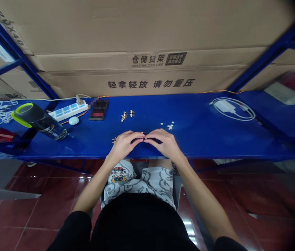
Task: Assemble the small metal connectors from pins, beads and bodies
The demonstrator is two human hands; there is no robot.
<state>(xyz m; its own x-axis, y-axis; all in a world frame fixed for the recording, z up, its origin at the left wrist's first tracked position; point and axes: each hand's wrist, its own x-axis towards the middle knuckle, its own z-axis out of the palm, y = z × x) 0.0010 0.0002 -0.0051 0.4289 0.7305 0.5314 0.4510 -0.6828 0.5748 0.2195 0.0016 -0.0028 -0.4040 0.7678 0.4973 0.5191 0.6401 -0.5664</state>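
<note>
Near the front edge of the blue shelf [210,139], my left hand [123,143] and my right hand [163,140] meet fingertip to fingertip. Both are closed in a pinch on one small dark and brass-coloured part [144,138], mostly covered by the fingers. Beside my left hand lie some small brass-coloured pieces [114,140], partly hidden by it. Farther back sit several small parts with white collars and brass-coloured ends [124,116], and another little group of the same kind [132,113]. Several small white pieces [170,127] are scattered beyond my right hand.
At the left a dark bottle with a lime-green lid ring [46,122] leans over beside a white power strip [69,110]. A pale oval object [74,120] lies near a blurred dark box [99,109]. A white charger with coiled cable [225,106] rests at the right. Cardboard [90,80] stands behind.
</note>
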